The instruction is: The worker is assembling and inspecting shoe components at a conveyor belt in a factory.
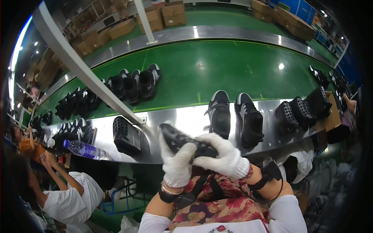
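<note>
Both my hands wear white knit gloves and hold one dark shoe [173,136] over the near metal ledge. My left hand [178,165] is closed around its left part, with the fingers along its side. My right hand [223,155] grips its other end. The gloves and some blur hide much of the shoe. Just beyond my right hand, two black-and-grey shoes [248,120] stand side by side, toes pointing away. Left of my hands, a black piece with rows of round studs or holes [126,136] sits on the ledge; I cannot tell what it is.
A green conveyor belt [186,73] runs beyond the metal ledge [167,116], carrying shoes [147,81] at left. A slanting white post [89,81] crosses over it. A purple-labelled bottle [83,149] lies left. Dotted black pieces [287,116] and a cardboard box [333,112] stand right. Co-workers sit left.
</note>
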Motion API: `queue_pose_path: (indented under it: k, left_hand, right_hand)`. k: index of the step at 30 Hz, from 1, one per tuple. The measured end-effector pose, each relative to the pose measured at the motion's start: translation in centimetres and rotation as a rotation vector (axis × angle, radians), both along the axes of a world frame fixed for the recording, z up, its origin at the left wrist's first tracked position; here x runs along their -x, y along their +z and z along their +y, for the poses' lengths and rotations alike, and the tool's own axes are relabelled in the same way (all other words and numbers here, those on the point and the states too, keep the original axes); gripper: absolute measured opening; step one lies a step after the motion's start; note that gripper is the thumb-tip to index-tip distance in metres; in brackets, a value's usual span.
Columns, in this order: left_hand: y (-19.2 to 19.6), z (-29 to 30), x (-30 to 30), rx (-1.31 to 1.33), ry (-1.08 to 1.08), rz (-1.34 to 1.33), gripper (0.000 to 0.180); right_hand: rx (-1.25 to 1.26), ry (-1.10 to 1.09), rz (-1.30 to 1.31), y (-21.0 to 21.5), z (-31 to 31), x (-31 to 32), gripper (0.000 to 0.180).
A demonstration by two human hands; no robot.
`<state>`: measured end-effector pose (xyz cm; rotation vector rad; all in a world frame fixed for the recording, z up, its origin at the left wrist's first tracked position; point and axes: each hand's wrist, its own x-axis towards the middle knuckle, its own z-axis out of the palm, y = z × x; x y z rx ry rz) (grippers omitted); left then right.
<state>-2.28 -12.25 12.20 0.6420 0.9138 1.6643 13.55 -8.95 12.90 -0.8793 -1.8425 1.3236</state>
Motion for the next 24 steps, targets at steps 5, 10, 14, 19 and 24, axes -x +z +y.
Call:
queue_pose_path:
  k: [5, 10, 14, 19, 24]
  left_hand:
    - [-4.0, 4.4, -1.5, -0.278, -0.283, 0.593, 0.051]
    - [-5.0, 10.3, -2.7, -0.548, -0.245, 1.331, 0.039]
    - [-4.5, 13.1, -3.4, -0.521, -0.306, 1.795, 0.042]
    - [-3.8, 12.0, -3.3, -0.536, -0.182, 1.729, 0.028]
    - [-4.2, 10.6, -2.3, -0.513, -0.176, 1.713, 0.022]
  right_hand:
    - [0.149, -0.351, 0.048, 2.9, -0.9, -7.8, 0.043]
    - [0.241, -0.503, -0.164, 1.7, -1.6, -13.9, 0.043]
    - [0.296, -0.516, -0.242, 2.0, -1.6, -13.9, 0.043]
    - [0.207, -0.383, -0.353, 3.4, 0.5, -12.0, 0.048]
    - [0.023, -0.277, -0.632, 2.6, 3.4, -7.4, 0.045]
